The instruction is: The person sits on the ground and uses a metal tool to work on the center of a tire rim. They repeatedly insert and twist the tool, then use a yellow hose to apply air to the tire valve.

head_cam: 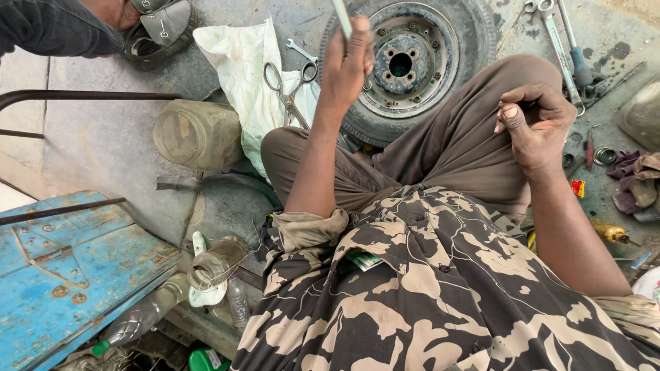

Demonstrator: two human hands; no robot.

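I sit on the ground in brown trousers and a camouflage shirt. My left hand (348, 60) is raised in front of me, shut on a thin pale metal rod (342, 17) that runs up out of view. My right hand (535, 124) rests on my raised right knee with its fingers curled shut and nothing visible in it. Just beyond my left hand a small wheel (411, 63) with a tyre and a rusty steel rim lies flat on the concrete.
Scissors (292, 86) and a spanner lie on a white plastic bag (247, 75). A clear plastic jar (196, 134) lies at left, above a blue metal panel (69, 275). Spanners (560, 48), rags and small parts are scattered at right. Another person's sleeve (55, 27) shows top left.
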